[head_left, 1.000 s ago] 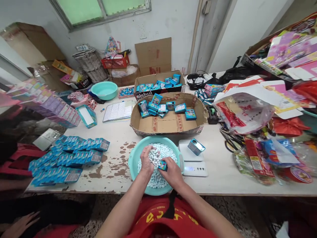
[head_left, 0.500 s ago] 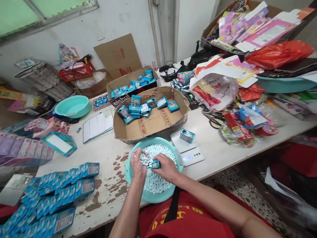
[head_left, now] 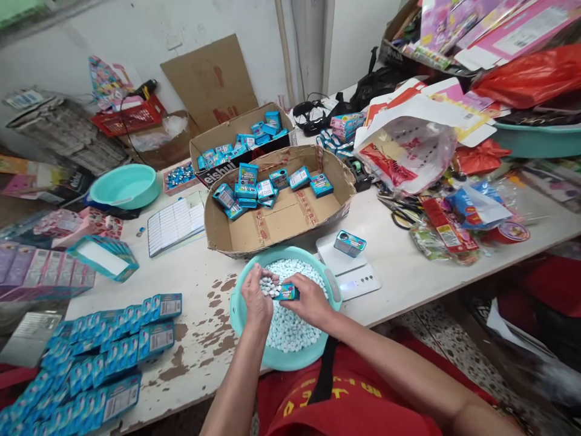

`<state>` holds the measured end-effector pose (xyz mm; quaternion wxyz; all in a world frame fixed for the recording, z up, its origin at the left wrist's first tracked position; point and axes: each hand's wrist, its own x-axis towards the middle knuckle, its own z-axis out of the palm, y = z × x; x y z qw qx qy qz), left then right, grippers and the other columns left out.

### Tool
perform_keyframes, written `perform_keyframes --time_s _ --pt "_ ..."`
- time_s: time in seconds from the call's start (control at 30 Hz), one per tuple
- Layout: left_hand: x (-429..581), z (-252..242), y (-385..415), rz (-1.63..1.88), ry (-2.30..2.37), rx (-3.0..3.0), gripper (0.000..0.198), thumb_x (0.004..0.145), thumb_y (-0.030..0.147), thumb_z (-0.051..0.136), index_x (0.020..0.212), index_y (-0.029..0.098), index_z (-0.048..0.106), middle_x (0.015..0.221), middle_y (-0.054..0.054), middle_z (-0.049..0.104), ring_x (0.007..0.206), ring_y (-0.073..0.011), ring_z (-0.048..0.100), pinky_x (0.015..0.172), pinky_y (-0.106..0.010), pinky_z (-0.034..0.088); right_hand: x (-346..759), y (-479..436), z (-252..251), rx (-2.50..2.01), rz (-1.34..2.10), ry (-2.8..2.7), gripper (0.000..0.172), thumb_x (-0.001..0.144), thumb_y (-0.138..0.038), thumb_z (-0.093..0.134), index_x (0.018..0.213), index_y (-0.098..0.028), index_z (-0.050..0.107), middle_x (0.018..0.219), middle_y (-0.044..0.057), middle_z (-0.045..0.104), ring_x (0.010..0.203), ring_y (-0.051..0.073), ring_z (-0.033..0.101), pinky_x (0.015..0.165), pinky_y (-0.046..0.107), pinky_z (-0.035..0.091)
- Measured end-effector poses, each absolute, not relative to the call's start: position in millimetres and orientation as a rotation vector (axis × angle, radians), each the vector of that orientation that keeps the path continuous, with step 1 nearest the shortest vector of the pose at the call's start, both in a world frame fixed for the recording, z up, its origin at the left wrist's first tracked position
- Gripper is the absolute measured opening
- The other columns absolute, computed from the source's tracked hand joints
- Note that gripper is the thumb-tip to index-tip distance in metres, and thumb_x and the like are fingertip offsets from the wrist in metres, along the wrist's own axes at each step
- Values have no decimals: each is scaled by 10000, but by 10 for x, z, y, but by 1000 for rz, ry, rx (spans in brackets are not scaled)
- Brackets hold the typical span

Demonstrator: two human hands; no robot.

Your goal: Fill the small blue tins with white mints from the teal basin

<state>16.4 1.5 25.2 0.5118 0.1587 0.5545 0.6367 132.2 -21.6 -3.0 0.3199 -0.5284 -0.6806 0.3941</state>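
Note:
A turquoise basin (head_left: 240, 315) at the table's front edge is filled with small pale blue-white candies (head_left: 295, 332). Over it, my left hand (head_left: 257, 298) is cupped around a small heap of these candies. My right hand (head_left: 311, 301) grips a small blue candy tin (head_left: 287, 292) between thumb and fingers, its end against the candies in my left palm. Just right of the basin, another blue tin (head_left: 350, 243) rests on a white digital scale (head_left: 358, 282).
Behind the basin stands a cardboard tray (head_left: 281, 227) with several blue tins. Rows of blue boxes (head_left: 122, 339) occupy the left front. Scissors (head_left: 403, 213), wrappers and a clear plastic bag (head_left: 408, 151) clutter the right. A notebook (head_left: 175, 225) lies left of the tray.
The tin in my right hand has come up against the candies in my left palm and shows more of its label. The whole view has shifted slightly.

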Motion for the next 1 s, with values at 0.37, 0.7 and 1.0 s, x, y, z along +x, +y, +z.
perform_keyframes --time_s 0.37,0.7,1.0 --pt "338 227 -10 1573 1388 538 333 742 419 650 582 144 551 618 -1 567 556 -125 589 541 -249 459 1469 -205 -70 -1307 1060 -1794 389 630 -137 795 955 -224 599 921 20 622 920 226 583 802 347 452" --pt "484 98 -174 1546 1380 556 222 777 377 625 847 167 600 617 17 592 569 -129 607 578 -252 480 1594 -246 -183 -1328 1216 -1754 323 656 -126 765 915 -232 604 905 7 610 900 209 580 791 334 449" --pt "495 21 -318 1654 1510 695 122 813 284 595 826 163 599 562 30 582 571 -128 611 622 -261 487 1553 -370 -230 -1277 1203 -1761 354 630 -124 792 924 -192 606 885 24 605 872 213 576 752 323 453"
